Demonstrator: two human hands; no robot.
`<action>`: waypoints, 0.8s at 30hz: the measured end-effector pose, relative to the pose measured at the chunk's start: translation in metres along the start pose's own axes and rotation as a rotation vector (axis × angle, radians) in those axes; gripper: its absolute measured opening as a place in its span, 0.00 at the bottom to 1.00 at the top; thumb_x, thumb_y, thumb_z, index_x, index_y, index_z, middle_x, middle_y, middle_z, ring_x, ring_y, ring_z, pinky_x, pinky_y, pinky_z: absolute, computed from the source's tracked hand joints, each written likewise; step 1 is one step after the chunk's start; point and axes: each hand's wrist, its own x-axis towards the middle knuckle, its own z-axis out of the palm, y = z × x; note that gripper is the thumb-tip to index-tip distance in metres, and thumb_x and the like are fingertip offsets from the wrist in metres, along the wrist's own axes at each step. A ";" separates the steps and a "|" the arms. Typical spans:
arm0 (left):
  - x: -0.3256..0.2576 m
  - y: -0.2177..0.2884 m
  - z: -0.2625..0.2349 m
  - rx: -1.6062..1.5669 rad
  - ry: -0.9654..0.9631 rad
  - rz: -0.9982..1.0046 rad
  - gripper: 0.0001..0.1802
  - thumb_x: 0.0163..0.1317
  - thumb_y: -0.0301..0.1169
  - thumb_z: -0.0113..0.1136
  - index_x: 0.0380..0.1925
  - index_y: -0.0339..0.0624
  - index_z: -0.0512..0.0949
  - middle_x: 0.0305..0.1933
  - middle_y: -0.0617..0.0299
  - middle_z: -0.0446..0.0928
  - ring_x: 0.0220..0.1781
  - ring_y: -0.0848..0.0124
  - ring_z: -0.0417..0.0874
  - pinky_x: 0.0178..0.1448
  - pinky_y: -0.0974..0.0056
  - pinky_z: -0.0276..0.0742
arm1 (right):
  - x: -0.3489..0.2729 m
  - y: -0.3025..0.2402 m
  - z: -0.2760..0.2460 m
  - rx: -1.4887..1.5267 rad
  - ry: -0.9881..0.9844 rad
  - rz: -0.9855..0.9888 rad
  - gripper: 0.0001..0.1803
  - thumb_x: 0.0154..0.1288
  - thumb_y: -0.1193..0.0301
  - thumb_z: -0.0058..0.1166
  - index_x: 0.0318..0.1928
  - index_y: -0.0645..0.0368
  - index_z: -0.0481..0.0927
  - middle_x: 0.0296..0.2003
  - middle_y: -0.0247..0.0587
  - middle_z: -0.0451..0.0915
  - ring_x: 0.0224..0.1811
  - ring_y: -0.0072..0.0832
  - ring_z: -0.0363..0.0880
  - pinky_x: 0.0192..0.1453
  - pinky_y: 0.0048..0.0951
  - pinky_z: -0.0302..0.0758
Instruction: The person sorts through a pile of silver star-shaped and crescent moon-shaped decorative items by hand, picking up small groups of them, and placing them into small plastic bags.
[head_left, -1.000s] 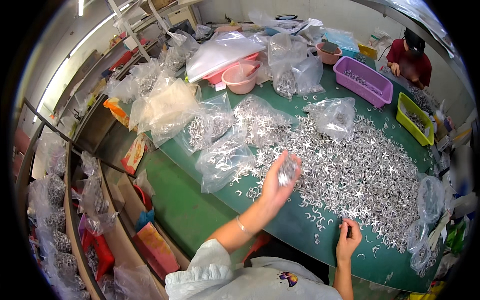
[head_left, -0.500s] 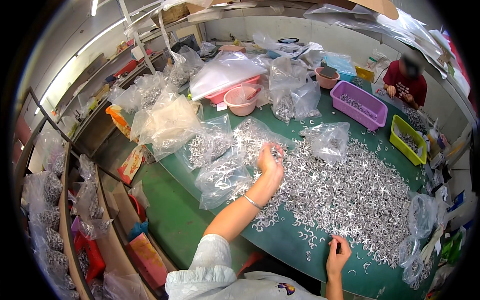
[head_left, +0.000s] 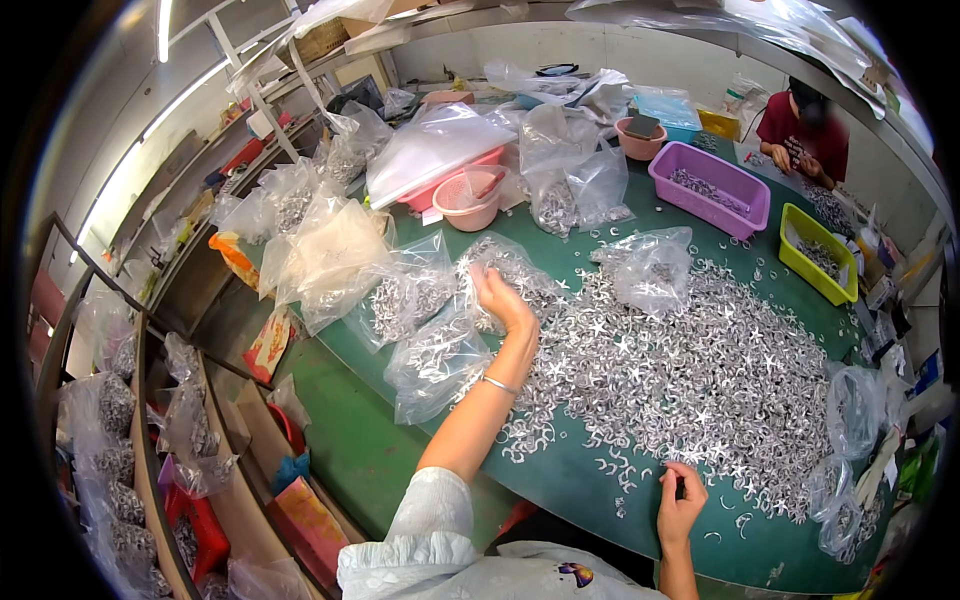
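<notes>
A broad heap of small silvery metal pieces, some star-shaped and some curved, covers much of the green table. My left hand reaches over a clear plastic bag of such pieces at the heap's left end. Its fingers look stretched out toward the bag, though their tips are partly hard to see. By the heap's near edge, my right hand has thumb and forefinger pinched together. Whatever is between them is too small to make out.
Filled clear bags lie left of the heap, and another bag rests on its far side. A pink basket, a purple tub and a yellow-green tub stand farther back. At the far right a person handles small things.
My left hand has moved left, from the heap's edge onto the plastic bag, and its fingers look straighter. My right hand stays pinched in nearly the same place. The whole view has shifted slightly.
</notes>
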 end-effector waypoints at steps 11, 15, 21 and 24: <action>-0.023 0.012 -0.028 1.248 -0.560 0.453 0.29 0.56 0.24 0.54 0.61 0.38 0.68 0.73 0.35 0.51 0.75 0.36 0.45 0.69 0.27 0.43 | 0.001 -0.003 -0.001 0.024 -0.001 -0.004 0.05 0.61 0.83 0.53 0.37 0.66 0.80 0.25 0.41 0.77 0.26 0.26 0.76 0.32 0.24 0.71; -0.034 0.014 -0.049 1.058 -0.625 0.775 0.25 0.53 0.26 0.60 0.54 0.36 0.72 0.65 0.38 0.62 0.71 0.43 0.57 0.69 0.37 0.54 | -0.001 -0.005 0.000 0.030 -0.014 -0.018 0.05 0.61 0.83 0.53 0.37 0.66 0.80 0.25 0.40 0.77 0.26 0.25 0.76 0.32 0.24 0.71; -0.046 0.036 -0.057 1.398 -0.839 0.749 0.18 0.50 0.29 0.63 0.43 0.39 0.75 0.46 0.51 0.73 0.51 0.55 0.76 0.56 0.51 0.69 | -0.003 -0.005 -0.004 0.031 -0.014 -0.006 0.05 0.61 0.83 0.53 0.37 0.66 0.80 0.26 0.39 0.78 0.26 0.24 0.77 0.33 0.23 0.71; -0.028 0.013 -0.055 1.405 -0.753 0.758 0.12 0.50 0.33 0.66 0.35 0.42 0.79 0.37 0.55 0.75 0.42 0.56 0.79 0.46 0.53 0.73 | -0.004 -0.005 -0.003 0.049 -0.022 -0.014 0.05 0.61 0.83 0.53 0.37 0.66 0.80 0.26 0.39 0.78 0.26 0.24 0.77 0.33 0.23 0.71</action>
